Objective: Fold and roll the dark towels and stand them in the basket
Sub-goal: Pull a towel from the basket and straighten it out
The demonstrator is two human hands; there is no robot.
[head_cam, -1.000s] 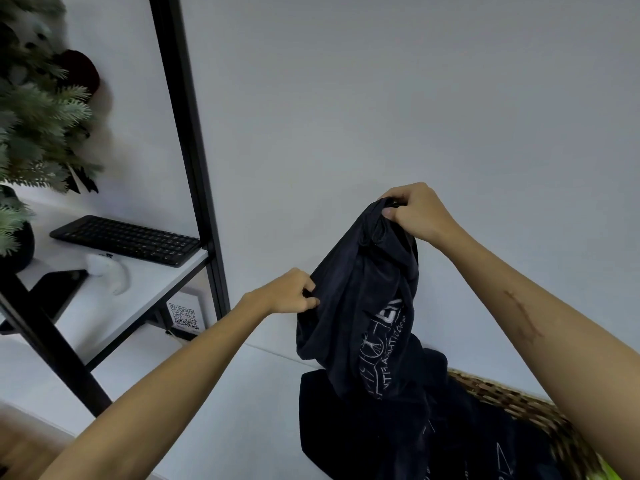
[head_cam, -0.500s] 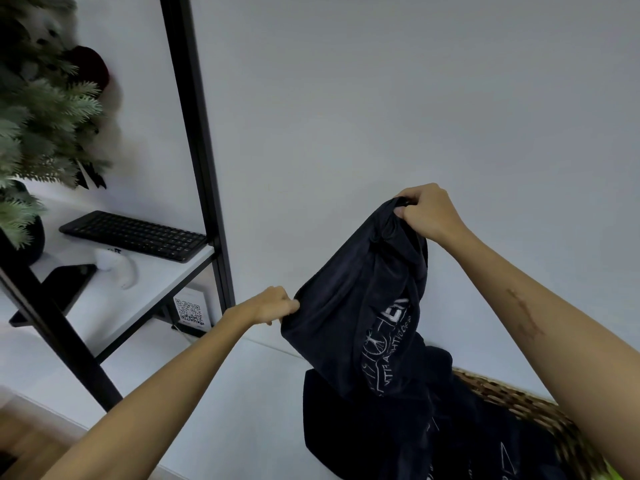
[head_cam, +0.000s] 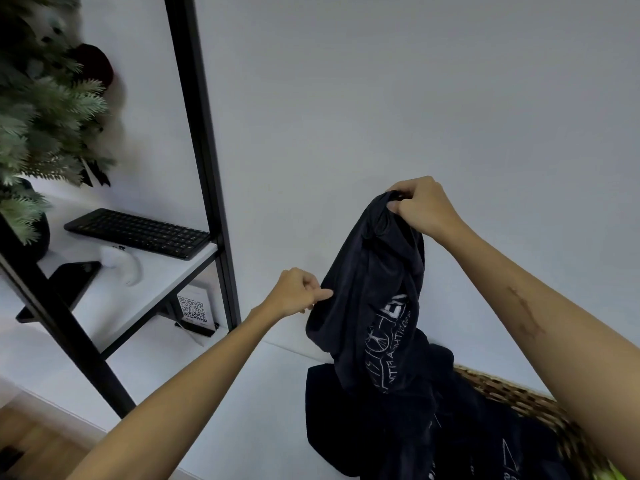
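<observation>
Dark towel (head_cam: 367, 296) pinched by right hand (head_cam: 420, 209), left hand (head_cam: 294, 292).

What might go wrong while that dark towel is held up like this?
The left hand only pinches the towel at its edge, so that side may slip free. The towel hangs bunched from the right hand, so a fold could come out crooked. Its lower end could catch on the dark cloth heaped over the basket.

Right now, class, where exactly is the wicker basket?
In the head view the wicker basket sits at the lower right, below the right hand, with dark towels heaped in and hanging over its left side.
</observation>
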